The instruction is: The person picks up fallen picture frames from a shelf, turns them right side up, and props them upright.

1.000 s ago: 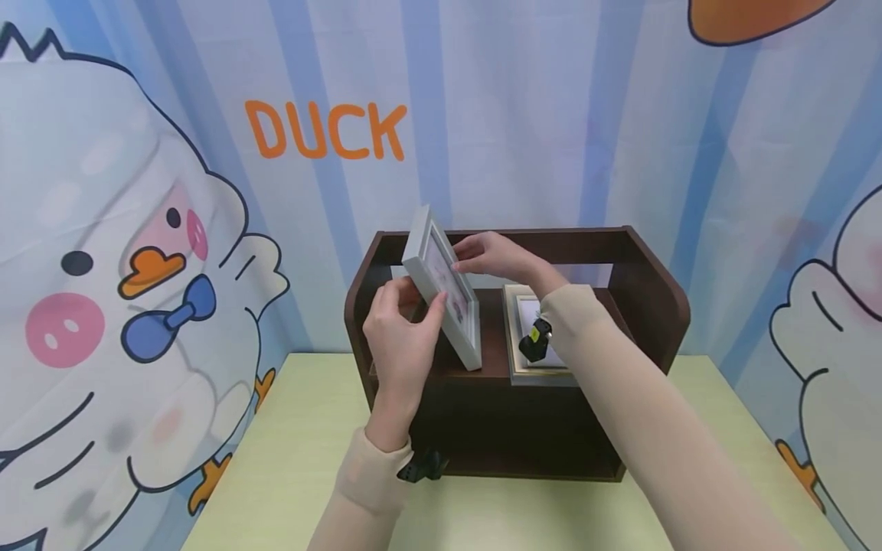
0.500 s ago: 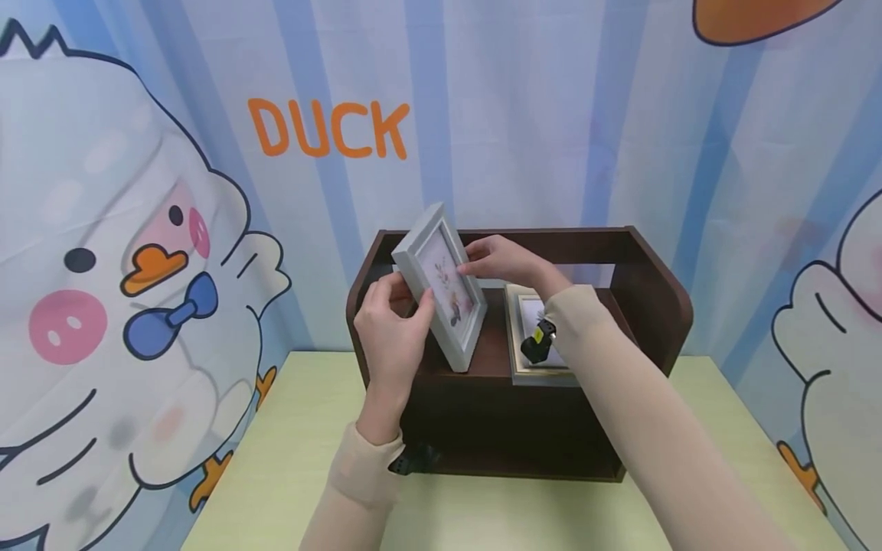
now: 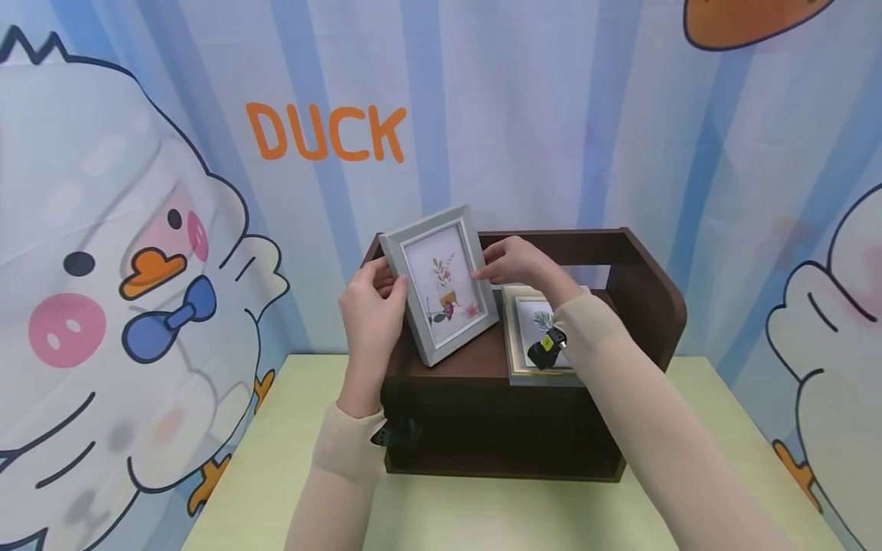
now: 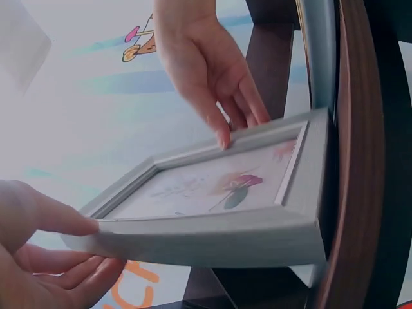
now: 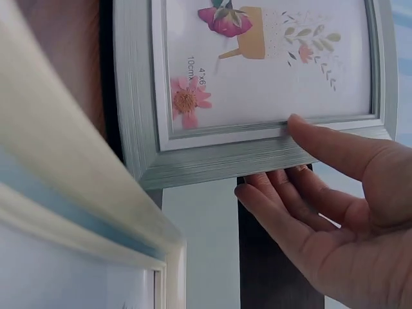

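A grey picture frame (image 3: 446, 287) with a floral print stands tilted on the upper shelf of a dark brown rack, its face toward me. My left hand (image 3: 374, 310) pinches its left side, thumb at the front edge. On the opposite side, my right hand (image 3: 521, 265) grips the edge; in the right wrist view the thumb of that hand (image 5: 360, 193) lies on the front border and the fingers reach behind. The left wrist view shows a lower corner of the grey picture frame (image 4: 302, 238) against the shelf board.
A cream-edged picture frame (image 3: 511, 337) with a green leaf print lies on a grey one at the shelf's right, partly under my right forearm. The two-tier rack (image 3: 648, 298) stands on a pale yellow table (image 3: 276, 459). Behind hangs a striped duck curtain (image 3: 524, 115).
The picture frame has turned from nearly edge-on to facing me. My left hand has moved left and slightly toward me with its side; my right hand has shifted a little right.
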`<state>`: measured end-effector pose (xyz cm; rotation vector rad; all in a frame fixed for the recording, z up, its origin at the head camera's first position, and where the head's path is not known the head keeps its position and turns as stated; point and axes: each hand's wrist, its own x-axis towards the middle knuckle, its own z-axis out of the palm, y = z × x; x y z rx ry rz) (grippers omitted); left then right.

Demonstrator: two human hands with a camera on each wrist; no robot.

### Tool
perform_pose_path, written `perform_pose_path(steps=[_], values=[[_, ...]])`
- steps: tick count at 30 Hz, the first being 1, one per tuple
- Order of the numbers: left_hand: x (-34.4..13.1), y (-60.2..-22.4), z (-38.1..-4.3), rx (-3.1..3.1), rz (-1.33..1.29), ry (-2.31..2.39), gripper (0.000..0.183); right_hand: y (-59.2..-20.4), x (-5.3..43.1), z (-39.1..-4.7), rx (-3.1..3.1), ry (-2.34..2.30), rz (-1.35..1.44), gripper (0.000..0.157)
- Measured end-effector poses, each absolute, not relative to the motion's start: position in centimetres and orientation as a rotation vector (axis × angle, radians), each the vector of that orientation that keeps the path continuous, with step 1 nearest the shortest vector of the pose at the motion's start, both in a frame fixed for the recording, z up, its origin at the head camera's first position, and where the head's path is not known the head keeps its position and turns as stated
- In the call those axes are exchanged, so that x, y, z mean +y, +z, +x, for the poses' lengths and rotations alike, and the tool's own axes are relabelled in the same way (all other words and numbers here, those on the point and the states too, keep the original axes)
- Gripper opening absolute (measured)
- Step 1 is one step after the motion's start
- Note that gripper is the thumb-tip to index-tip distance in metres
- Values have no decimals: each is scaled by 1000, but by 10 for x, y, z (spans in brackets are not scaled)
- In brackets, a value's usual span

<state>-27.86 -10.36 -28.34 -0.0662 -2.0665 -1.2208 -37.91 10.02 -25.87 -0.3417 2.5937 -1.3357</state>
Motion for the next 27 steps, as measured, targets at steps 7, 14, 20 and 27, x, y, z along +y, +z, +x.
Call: perform_pose_path(steps=[7, 14, 20, 27], values=[[-96, -282, -292, -2072, -46, -1245, 31, -256, 113, -367, 2629, -1325, -283, 53], [-90, -286, -303, -2005, -45, -1229, 32, -257, 120, -358, 2579, -1392, -254, 52], [-90, -286, -310, -2000, -37, -1238, 32, -258, 120, -350, 2596, -1389, -218, 50], [-91, -283, -313, -2020, -45, -1255, 32, -258, 121, -339, 2613, -1409, -189, 47]])
